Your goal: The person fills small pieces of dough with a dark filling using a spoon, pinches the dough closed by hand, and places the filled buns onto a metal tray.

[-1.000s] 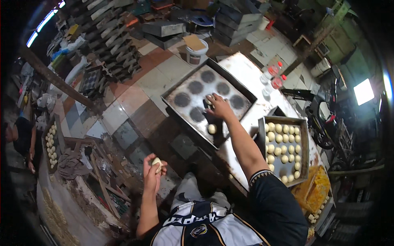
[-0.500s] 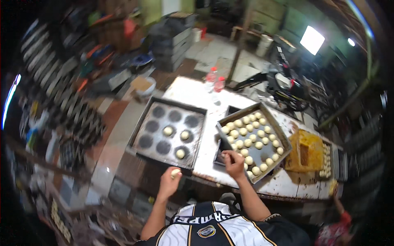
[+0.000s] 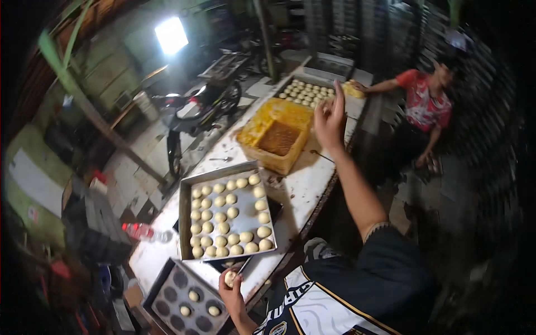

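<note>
My left hand [image 3: 233,296] is closed around a pale dough ball [image 3: 230,278], beside the near corner of a square metal tray [image 3: 245,174] holding several rows of dough balls. Raised above the far part of the table, my right hand [image 3: 330,120] has its index finger stretched out and nothing visible in it. Below it stands a yellow, stained tub [image 3: 268,156] with a square opening. At lower left, a dark-rimmed baking pan [image 3: 158,279] shows round dark marks, with 3 dough balls on it, one being a dough ball [image 3: 194,296].
Another tray of dough balls [image 3: 306,92] lies at the table's far end. There a person in a red shirt [image 3: 425,100] reaches to a yellowish lump [image 3: 352,89]. Red-capped bottles [image 3: 146,231] lie by the table's left edge. A motorbike [image 3: 195,109] stands beyond.
The view has swung to the right, bringing the other person into sight. My right hand has left the dough-ball tray and risen outward, finger extended. My left hand keeps its dough ball.
</note>
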Demonstrator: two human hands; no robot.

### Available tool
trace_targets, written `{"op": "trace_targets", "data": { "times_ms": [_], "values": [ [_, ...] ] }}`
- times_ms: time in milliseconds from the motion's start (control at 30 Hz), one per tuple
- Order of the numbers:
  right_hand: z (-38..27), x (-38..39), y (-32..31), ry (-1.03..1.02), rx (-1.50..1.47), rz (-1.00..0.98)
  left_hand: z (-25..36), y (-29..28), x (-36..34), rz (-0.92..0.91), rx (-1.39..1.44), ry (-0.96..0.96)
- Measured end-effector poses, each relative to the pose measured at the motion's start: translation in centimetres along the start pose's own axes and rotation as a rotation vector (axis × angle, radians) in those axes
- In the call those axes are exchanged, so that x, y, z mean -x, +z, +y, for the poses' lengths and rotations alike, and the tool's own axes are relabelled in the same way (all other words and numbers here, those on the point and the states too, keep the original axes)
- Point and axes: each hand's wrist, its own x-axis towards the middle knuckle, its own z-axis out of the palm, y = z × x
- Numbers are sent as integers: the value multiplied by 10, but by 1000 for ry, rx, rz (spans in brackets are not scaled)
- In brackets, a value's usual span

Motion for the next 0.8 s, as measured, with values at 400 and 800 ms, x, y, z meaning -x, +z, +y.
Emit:
{"op": "trace_targets", "data": {
  "times_ms": [400, 800],
  "values": [
    [185, -228, -95, 632, 151, -79, 25, 7, -59, 174, 65, 138],
    [220, 78, -43, -9, 737, -824, 66, 139, -97, -66, 90, 43]
  ]
}}
